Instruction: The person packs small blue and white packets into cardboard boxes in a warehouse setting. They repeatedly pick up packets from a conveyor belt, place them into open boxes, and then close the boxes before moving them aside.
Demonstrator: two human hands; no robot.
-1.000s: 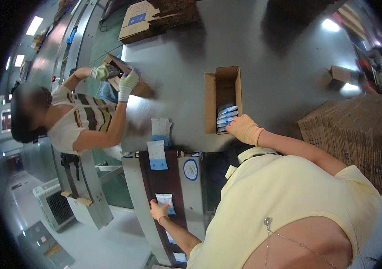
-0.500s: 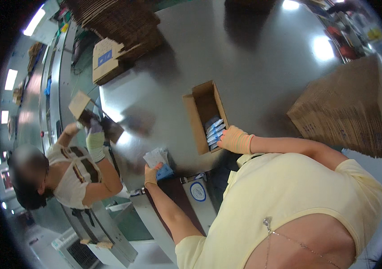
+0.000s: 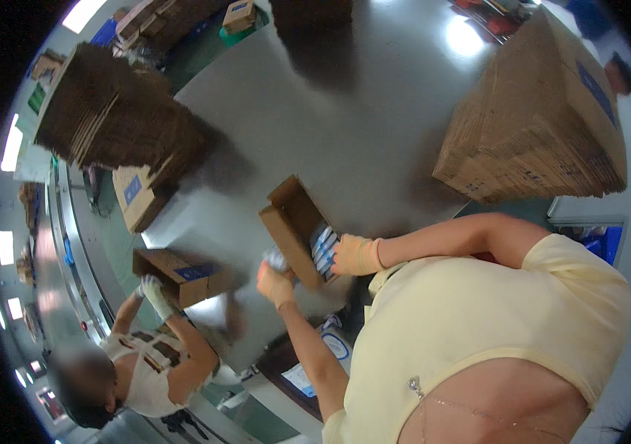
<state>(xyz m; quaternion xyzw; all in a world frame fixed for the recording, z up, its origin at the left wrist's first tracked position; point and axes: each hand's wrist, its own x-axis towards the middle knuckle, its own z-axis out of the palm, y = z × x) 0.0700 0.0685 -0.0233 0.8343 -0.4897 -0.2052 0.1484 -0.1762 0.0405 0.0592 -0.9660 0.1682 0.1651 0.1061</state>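
Observation:
An open cardboard box stands on the metal table in front of me, its left flap folded outward. Several white and blue packets are lined up in its near end. My right hand, in a striped knit glove, is closed over the box's right wall, fingertips against those packets. Just left of the flap, my gloved left hand is closed around some pale packets, partly hidden by the fingers and the flap.
Tall stacks of flattened cartons stand to the right and at the far left. A co-worker at the left handles another open carton. A blue and white packet lies below my left forearm on a dark surface.
My left hand has carried its packets up and right to the box's flap. My right hand stays at the box. The co-worker's carton has turned, and the whole view has shifted.

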